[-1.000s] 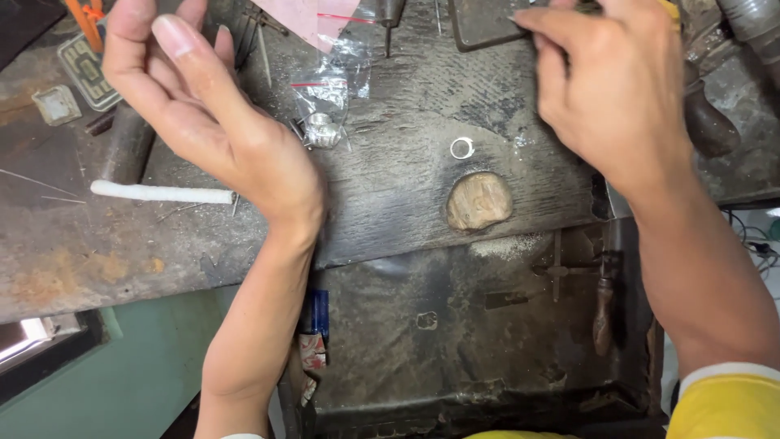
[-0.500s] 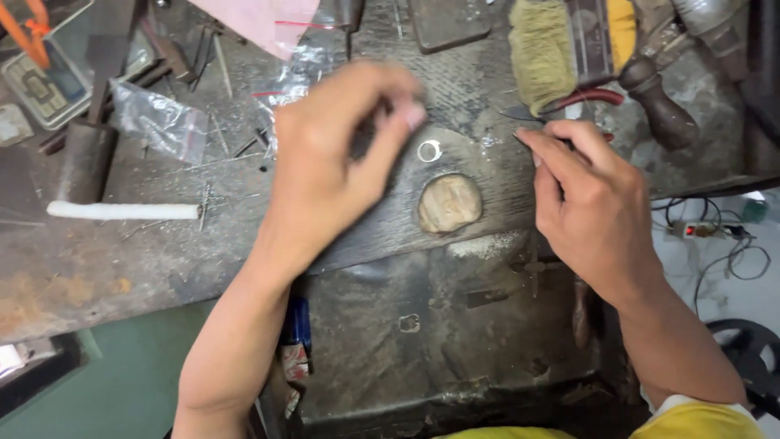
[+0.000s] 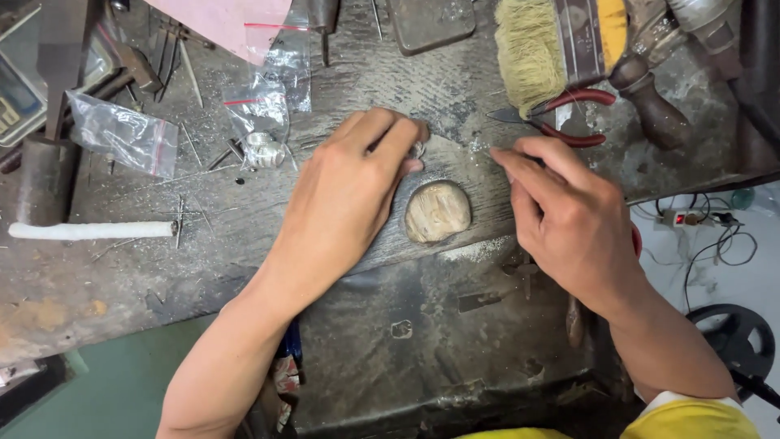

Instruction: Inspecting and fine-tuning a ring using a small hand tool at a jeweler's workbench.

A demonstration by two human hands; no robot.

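**Both hands down on the bench, left one on the ring**

We're looking straight down at a grimy bench [image 3: 390,89]. Our left hand [image 3: 349,195] sits centre frame, palm down, fingers curled in close together. The fingertips [image 3: 404,134] press on a small metal ring [image 3: 419,149], which only peeks out at the edge of the index finger, just above centre. We can't really tell whether it's pinched or just pinned under the fingertip.

Just below the ring, right beside the left fingers, there's a worn oval dent [image 3: 437,212] in the wood.

Our right hand [image 3: 569,228] is at centre right, fingers bunched and pointing up-left, index tip [image 3: 500,156] touching the bench a short way right of the ring. If it's holding anything tiny, we can't see it; looks more like a loose pinch on nothing.

Around it:
- red-handled pliers [image 3: 561,118] just above the right hand, lying flat
- a big brush [image 3: 552,49] at the top right, with a dark wooden handle [image 3: 650,102] next to it
- clear plastic bags [image 3: 122,138] at the upper left, another one [image 3: 260,106] closer to the left hand
- a white rod [image 3: 89,231] at the left edge, lying flat
- loose wire bits [image 3: 179,219] scattered near it
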